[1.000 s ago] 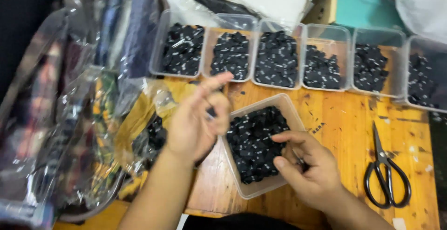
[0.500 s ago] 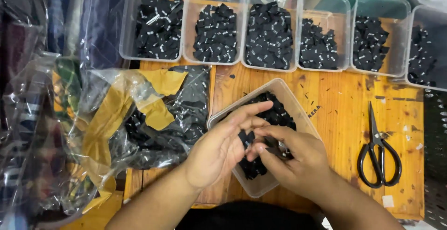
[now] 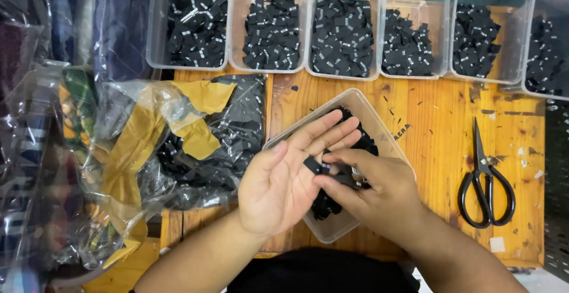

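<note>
Six tubs (image 3: 415, 32) along wooden table (image 3: 432, 127)

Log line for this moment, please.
left hand: open, palm up | right hand: pinching black label | over clear tub

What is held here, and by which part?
A small black label lies against the open left hand; the right hand pinches its edge with its fingertips, above the clear tub.

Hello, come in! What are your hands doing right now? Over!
Left hand open, palm up, small black label on it. Right hand pinching that label. Both over clear tub of labels. Scissors lie aside.
</note>
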